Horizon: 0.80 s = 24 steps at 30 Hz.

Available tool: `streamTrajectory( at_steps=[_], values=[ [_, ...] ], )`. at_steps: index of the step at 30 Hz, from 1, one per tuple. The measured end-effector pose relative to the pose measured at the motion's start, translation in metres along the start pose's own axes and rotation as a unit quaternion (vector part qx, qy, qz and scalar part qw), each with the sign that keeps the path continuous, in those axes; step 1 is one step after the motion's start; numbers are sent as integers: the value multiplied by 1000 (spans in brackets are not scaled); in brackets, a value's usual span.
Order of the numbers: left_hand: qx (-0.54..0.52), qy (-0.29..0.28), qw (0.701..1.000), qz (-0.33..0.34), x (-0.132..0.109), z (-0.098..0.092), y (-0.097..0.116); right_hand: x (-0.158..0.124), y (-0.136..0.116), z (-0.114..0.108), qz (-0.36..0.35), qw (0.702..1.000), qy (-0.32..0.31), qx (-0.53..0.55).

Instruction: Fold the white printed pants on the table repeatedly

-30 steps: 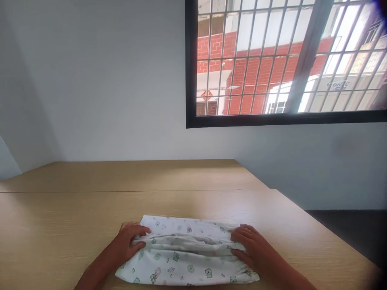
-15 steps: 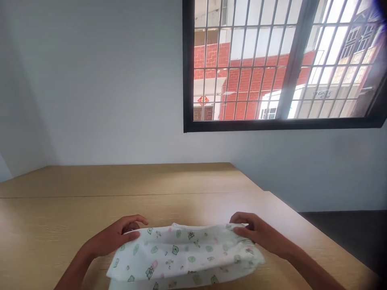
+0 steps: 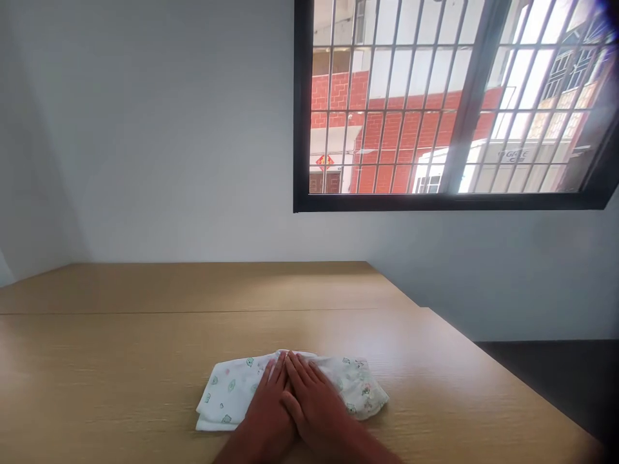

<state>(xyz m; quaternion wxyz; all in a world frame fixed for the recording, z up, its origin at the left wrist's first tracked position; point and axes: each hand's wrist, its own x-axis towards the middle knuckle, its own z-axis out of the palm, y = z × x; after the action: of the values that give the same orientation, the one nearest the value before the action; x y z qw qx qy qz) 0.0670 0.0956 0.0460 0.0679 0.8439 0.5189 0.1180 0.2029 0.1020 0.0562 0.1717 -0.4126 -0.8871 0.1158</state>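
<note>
A white cloth garment printed with small green and pink figures lies folded on the wooden table near its front. My left hand rests flat on the middle of it, fingers stretched out and pointing away from me. Beside it and touching it, my right hand lies flat too, its thumb crossing over the left hand. Between them the hands hide the garment's centre. Its left part is smooth with layered edges, while the right end looks gathered and wrinkled.
The light wooden table has a seam running across it and ends at a slanting right edge. Behind it stands a grey-white wall. A black-framed window with metal bars is at the upper right.
Both hands have let go of the garment's upper corners and come together flat on its middle. The garment now lies lower and more compact on the table.
</note>
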Motion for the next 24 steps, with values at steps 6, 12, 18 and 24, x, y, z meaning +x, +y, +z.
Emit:
streamTrajectory(
  at_steps=[6, 12, 18, 24],
  values=[
    [59, 13, 997, -43, -29, -11, -83, -34, 74, -27, 67, 991, -20, -112],
    [54, 29, 996, -63, -19, -8, -70, -24, 57, -38, 134, 979, 16, -154],
    [25, 8, 1000, 13, 5, -3, -25, 13, 21, -6, 27, 996, -18, -87],
    [82, 24, 993, -80, -46, -12, -98, -30, 76, -34, 128, 978, -2, -162]
  ],
)
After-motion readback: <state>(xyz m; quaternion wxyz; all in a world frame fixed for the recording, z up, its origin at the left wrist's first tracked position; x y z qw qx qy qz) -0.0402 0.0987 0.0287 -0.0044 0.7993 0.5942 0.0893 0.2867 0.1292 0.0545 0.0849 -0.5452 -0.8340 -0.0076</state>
